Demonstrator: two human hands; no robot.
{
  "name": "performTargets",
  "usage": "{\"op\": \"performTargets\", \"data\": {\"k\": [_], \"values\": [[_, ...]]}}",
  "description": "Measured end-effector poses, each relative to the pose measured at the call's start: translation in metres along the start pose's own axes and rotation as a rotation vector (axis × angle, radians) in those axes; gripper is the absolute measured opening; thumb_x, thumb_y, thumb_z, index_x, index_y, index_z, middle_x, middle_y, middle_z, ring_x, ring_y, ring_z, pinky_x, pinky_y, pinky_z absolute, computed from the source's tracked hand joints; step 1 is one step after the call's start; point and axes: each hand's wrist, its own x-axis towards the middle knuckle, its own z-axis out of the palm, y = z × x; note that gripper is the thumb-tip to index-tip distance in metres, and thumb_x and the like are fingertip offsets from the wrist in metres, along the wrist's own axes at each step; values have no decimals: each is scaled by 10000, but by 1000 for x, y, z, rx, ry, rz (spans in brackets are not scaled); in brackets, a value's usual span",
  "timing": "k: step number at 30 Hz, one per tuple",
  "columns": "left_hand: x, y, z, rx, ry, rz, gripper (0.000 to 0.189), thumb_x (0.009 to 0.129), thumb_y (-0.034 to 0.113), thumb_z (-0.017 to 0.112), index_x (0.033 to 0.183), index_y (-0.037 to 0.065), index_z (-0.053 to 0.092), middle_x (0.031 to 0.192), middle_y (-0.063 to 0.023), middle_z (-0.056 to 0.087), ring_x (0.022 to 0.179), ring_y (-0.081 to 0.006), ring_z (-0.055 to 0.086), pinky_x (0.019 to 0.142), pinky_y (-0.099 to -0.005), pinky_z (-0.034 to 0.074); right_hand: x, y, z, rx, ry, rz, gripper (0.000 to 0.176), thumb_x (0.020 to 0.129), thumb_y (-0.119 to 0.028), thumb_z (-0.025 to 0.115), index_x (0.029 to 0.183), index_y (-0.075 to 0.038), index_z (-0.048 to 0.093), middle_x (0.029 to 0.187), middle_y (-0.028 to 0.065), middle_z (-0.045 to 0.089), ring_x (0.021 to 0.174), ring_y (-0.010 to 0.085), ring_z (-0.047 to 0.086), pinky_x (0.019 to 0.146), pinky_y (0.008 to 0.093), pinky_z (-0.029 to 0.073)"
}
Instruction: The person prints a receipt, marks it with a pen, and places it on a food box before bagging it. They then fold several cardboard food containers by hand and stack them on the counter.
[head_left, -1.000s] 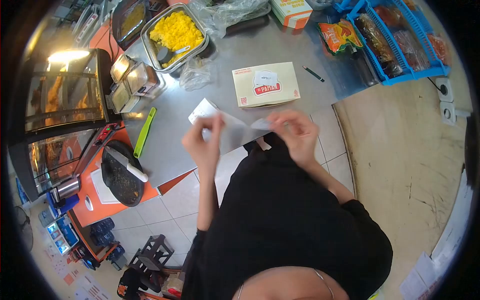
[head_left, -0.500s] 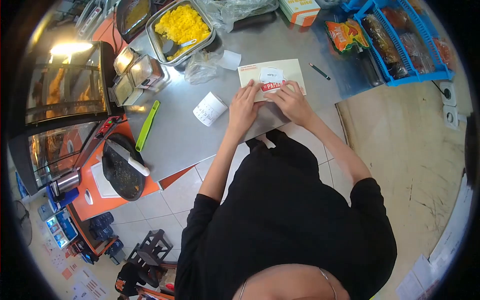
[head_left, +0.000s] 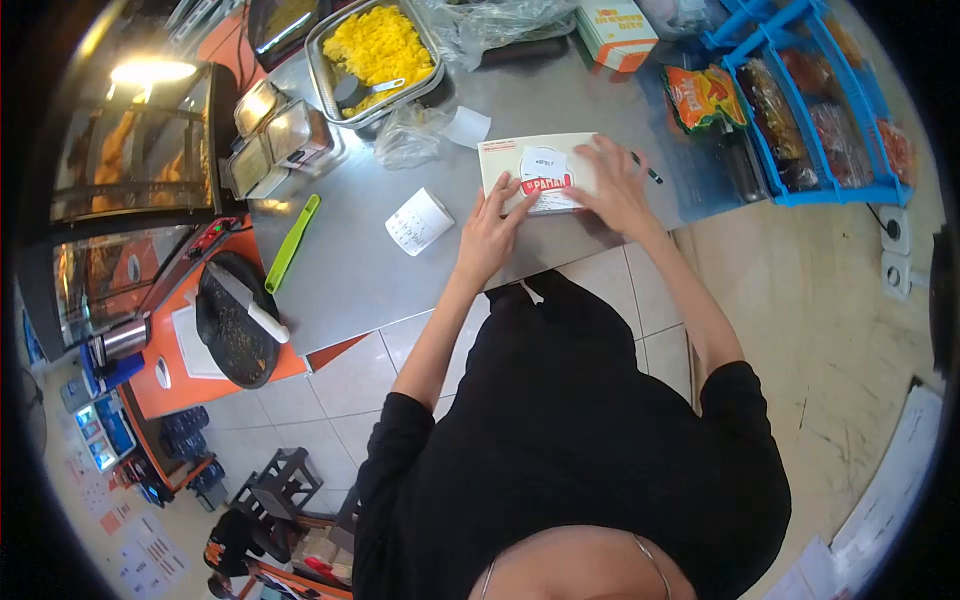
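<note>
The box [head_left: 503, 158] lay flat on the steel tabletop [head_left: 350, 270], near its front edge and straight before the person, lid up with the white label and red logo showing. Both hands were down on it. The left hand [head_left: 490, 225] rested at the near left corner, fingers spread wide and flat, gripping nothing. It seemed to pin the box so it would not slide on the smooth steel. The right hand [head_left: 620, 185] lay open and flat across the right end of the lid, fingers fanned, its tips close to the pen [head_left: 645, 168]. With the palms flat and no fingers curled round an edge, this looked like pressing down rather than lifting.

A curled receipt [head_left: 418, 220] lay just left of the box, apart from it, and a green tool [head_left: 292, 243] lay further left. Behind the box sat a plastic bag [head_left: 410, 135] and a tray of yellow rice [head_left: 378, 50], and a blue rack [head_left: 810, 110] stood well off to the right.

Half a second earlier both hands had been close together over the logo. Since then the right one had slid out along the lid to the right end, while the left had barely moved. A second earlier both hands had been up in the air holding a thin sheet between them, and the box had stood untouched.
</note>
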Motion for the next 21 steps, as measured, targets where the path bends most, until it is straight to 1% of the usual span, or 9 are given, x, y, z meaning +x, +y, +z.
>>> {"op": "performTargets", "data": {"k": [3, 5, 7, 8, 11, 13, 15, 17, 21], "values": [[-3, 23, -4, -15, 115, -207, 433, 763, 115, 604, 1181, 123, 489, 1246, -122, 413, 1243, -276, 307, 991, -472, 226, 0, 17, -11, -42, -79, 64, 646, 749, -531, 550, 1236, -137, 391, 1287, 139, 312, 1209, 284, 285, 977, 575, 83], [-8, 32, -5, 97, 229, -368, 469, 752, 169, 639, 1179, 77, 469, 1242, -133, 392, 1230, -292, 295, 982, -471, 214, 16, 1, -37, -21, -110, -55, 699, 713, -545, 578, 1258, -158, 374, 1297, 152, 302, 1214, 306, 278, 976, 587, 83], [-16, 26, -5, 106, 914, -720, 577, 718, 279, 690, 1157, 9, 429, 1216, -152, 350, 1159, -317, 290, 948, -455, 201, 38, -19, -43, 6, -131, -214, 755, 677, -559, 606, 1280, -179, 358, 1307, 165, 293, 1220, 327, 270, 975, 598, 82], [-12, 31, -25, 117, 981, -994, 684, 680, 356, 721, 1167, -6, 406, 1188, -175, 331, 1108, -325, 287, 914, -460, 223, 47, -32, -41, -8, -167, -335, 827, 621, -565, 644, 1302, -213, 334, 1312, 175, 286, 1220, 353, 265, 979, 595, 87], [-39, -20, -23, 86, 942, -1334, 627, 674, 380, 720, 1116, 19, 461, 1174, -148, 371, 1125, -310, 274, 910, -466, 210, 60, -45, -12, 5, -249, -588, 1000, 494, -525, 740, 1347, -301, 269, 1325, 201, 271, 1208, 422, 263, 977, 604, 109], [-58, -23, -34, 105, 717, -1244, 559, 694, 405, 698, 1063, 31, 508, 1032, -123, 490, 1047, -272, 393, 874, -422, 297, 62, -44, -3, 21, -365, -471, 968, 496, -447, 754, 1336, -281, 301, 1321, 207, 281, 1197, 418, 286, 992, 569, 135], [-78, -16, -37, -379, 917, -877, 421, 752, 368, 652, 973, 30, 531, 822, -87, 550, 864, -235, 507, 761, -355, 383, 60, -37, -3, 171, -351, -462, 928, 490, -372, 754, 1316, -273, 344, 1289, 215, 332, 1196, 391, 306, 995, 522, 183], [-105, 25, -51, -439, 961, -753, 345, 791, 295, 618, 963, 21, 495, 708, -96, 533, 694, -229, 528, 648, -325, 408, 46, -39, -3, 211, -271, -504, 903, 473, -332, 751, 1295, -253, 384, 1245, 223, 385, 1194, 369, 322, 989, 481, 218], [-227, 167, -61, -153, 991, -1046, 349, 860, 195, 526, 1128, 43, 362, 671, -99, 562, 633, -229, 552, 607, -346, 419, -11, -63, -23, 106, -162, -688, 908, 465, -427, 717, 1297, -283, 383, 1248, 265, 367, 1180, 414, 319, 952, 524, 268]]}}
